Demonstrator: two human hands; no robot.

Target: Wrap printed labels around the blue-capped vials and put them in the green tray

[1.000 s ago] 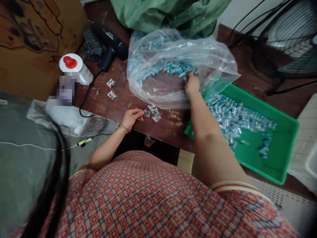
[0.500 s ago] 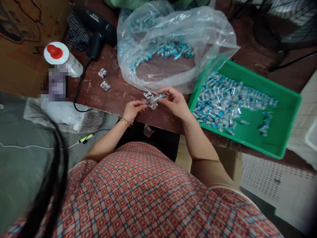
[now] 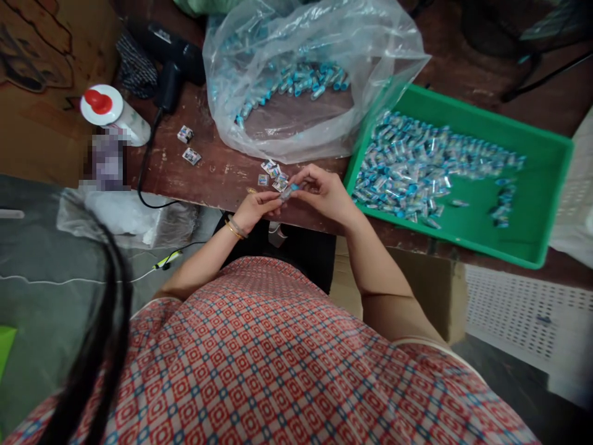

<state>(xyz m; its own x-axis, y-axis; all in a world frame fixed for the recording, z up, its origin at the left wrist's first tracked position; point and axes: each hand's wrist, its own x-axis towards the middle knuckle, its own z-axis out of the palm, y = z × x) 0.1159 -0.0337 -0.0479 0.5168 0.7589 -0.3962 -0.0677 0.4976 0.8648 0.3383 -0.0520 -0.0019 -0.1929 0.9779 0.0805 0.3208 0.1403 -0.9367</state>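
Observation:
Close to the table's front edge, a small clear tube (image 3: pixel 286 193) with a blue end is between my two hands. My right hand (image 3: pixel 323 190) pinches it near the blue end with thumb and forefinger. At its clear end, the thumb and fingers of my left hand (image 3: pixel 254 211) are closed on it; whether they also hold some smaller piece is hidden. Just beyond the fingertips lie several small printed cards (image 3: pixel 272 168) in a loose cluster. Two more little stacks of printed cards (image 3: pixel 191 156) are farther left on the table.
A clear plastic bag (image 3: pixel 278 145) holding many blue-ended tubes lies open ahead. To the right, a green tray (image 3: pixel 523 244) contains many tubes with printed inserts. A black hair dryer (image 3: pixel 169 80) and its cord, plus a white bottle (image 3: pixel 134 127) with red top, occupy the left.
The tube has come down and left to meet my left fingertips, and its blue end is now mostly covered by my right fingers. The view has shifted slightly.

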